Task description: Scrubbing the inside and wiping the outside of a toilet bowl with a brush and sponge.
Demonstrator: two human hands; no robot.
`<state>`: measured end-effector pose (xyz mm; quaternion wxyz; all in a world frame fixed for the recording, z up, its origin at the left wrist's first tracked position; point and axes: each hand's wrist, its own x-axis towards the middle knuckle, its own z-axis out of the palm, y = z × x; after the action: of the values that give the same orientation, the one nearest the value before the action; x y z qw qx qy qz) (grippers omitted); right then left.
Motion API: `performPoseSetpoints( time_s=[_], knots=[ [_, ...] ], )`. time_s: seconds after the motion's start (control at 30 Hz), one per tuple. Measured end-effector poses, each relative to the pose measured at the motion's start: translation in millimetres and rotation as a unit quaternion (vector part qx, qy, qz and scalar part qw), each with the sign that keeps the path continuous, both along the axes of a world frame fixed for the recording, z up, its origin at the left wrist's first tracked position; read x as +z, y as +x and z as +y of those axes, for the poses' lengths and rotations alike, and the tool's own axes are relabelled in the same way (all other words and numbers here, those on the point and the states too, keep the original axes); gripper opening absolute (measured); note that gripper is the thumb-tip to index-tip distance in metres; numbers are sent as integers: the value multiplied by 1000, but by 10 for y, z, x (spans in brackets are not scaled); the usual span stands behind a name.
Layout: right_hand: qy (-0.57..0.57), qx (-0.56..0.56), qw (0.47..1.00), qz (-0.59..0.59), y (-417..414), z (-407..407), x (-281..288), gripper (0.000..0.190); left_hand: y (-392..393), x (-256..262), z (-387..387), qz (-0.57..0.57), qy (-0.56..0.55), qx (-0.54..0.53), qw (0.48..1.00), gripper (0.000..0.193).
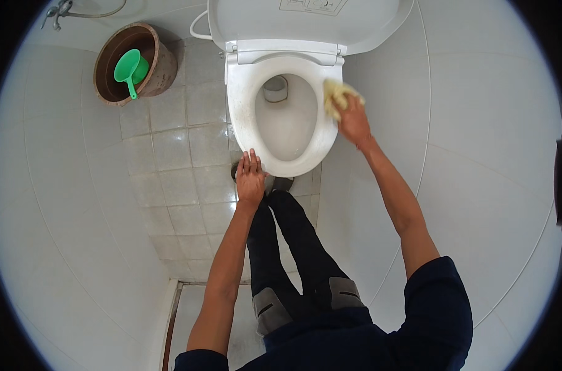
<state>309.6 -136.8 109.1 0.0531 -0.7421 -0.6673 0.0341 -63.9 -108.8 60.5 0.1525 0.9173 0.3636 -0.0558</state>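
Observation:
A white toilet seat (243, 113) lies lowered on the bowl, with the lid (308, 30) raised behind it. My right hand (353, 121) grips a yellow cloth (335, 95) against the right side of the seat; both look slightly blurred. The fingertips of my left hand (249, 178) rest on the seat's front left edge, and that hand holds nothing. Through the seat's opening the inside of the toilet bowl (290, 125) shows, with the drain hole toward the back left.
A brown bucket (167, 69) with a green dipper (130, 67) stands on the tiled floor (169, 148) at the back left. Above it, a metal tap (58, 14) with a hose is on the wall. A pale wall (392, 92) runs close along the toilet's right side.

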Motion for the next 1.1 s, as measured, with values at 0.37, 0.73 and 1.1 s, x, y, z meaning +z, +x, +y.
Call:
performPoseSetpoints(
  time_s=[0.37,0.73,1.1],
  knots=[
    [-144,-30,960,238,-1357,-984,-209,54,16,-45,-35,-2,7,-19,1000,62],
    [17,-234,952,199,-2288,-897,-354,47,129,-22,-30,1,19,-37,999,62],
    [140,-346,899,230,-1404,-1107,-543,62,173,-57,1,5,27,-53,998,62]
  ],
)
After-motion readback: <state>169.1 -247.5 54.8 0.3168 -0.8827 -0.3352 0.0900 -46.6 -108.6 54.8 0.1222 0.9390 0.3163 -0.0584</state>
